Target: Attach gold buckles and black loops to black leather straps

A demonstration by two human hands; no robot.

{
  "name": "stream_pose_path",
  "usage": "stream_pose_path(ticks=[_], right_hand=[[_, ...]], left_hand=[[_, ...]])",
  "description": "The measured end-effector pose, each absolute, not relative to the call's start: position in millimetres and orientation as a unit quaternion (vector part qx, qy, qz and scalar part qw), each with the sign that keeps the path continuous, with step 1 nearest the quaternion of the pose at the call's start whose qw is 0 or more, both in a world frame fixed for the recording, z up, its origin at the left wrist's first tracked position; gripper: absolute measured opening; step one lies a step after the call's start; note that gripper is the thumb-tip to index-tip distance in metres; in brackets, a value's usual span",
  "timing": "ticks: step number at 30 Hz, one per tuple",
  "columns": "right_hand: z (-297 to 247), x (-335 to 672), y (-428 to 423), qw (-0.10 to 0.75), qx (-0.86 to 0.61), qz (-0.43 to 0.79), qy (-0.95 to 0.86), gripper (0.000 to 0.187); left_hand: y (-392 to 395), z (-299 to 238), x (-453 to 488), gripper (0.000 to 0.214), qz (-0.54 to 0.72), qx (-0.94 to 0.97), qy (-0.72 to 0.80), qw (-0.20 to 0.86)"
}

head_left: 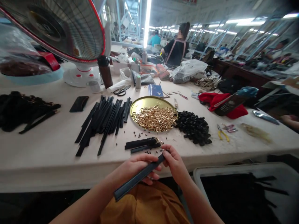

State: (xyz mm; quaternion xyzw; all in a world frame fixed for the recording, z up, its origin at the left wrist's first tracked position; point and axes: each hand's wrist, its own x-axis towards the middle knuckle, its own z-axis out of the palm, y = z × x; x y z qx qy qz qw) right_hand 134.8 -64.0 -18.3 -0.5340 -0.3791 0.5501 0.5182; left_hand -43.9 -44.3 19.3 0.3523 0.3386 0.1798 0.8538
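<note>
My left hand [137, 168] is closed around a long black strap [130, 183] that slants down to the left over my lap. At the strap's upper end my right hand [174, 161] pinches the tip, fingers pressed together. Just beyond the hands, a few finished black straps [141, 144] with gold ends lie on the white table [46, 149]. Further back stands a round gold tray [144, 102] with a heap of small gold clips [155, 118]. A pile of small black pieces [193, 127] lies right of it, and a spread of black straps [105, 119] lies to its left.
A red-rimmed fan [58, 28], a black phone [79, 103], scissors [122, 91] and a dark bottle [105, 71] stand at the back left. Yellow-handled pliers [223, 133] and red cloth [221, 102] lie right. A white bin [245, 193] with black straps sits at my right. A person [176, 48] works beyond.
</note>
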Motion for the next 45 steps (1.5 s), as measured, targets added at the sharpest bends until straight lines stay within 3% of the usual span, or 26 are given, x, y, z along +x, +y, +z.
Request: stream_pose_path(ticks=[6, 12, 17, 21, 27, 34, 39, 45], right_hand=[[-19, 152, -38, 0.454, -0.565, 0.480, -0.494, 0.031], [-41, 236, 27, 0.381, -0.720, 0.113, -0.569, 0.027], [-45, 264, 67, 0.244, -0.721, 0.017, -0.648, 0.021], [-41, 259, 85, 0.121, -0.717, 0.021, -0.686, 0.016], [-41, 265, 94, 0.115, -0.710, 0.049, -0.693, 0.006], [-31, 262, 84, 0.184, -0.719, 0.056, -0.667, 0.006], [-22, 250, 61, 0.243, -0.713, 0.132, -0.644, 0.012], [-26, 216, 10, 0.375, -0.622, 0.429, -0.537, 0.024]], left_hand=[[-32, 13, -20, 0.032, 0.151, 0.359, 0.344, 0.854], [-9, 12, -13, 0.029, 0.210, 0.295, 0.368, 0.856], [1, 10, -9, 0.032, 0.202, 0.272, 0.390, 0.856], [5, 9, -7, 0.031, 0.195, 0.259, 0.399, 0.858], [1, 7, -6, 0.031, 0.206, 0.251, 0.385, 0.864], [-11, 10, -8, 0.029, 0.219, 0.254, 0.376, 0.864], [-20, 16, -8, 0.027, 0.226, 0.284, 0.379, 0.851], [-24, 16, 1, 0.026, 0.217, 0.318, 0.376, 0.843]])
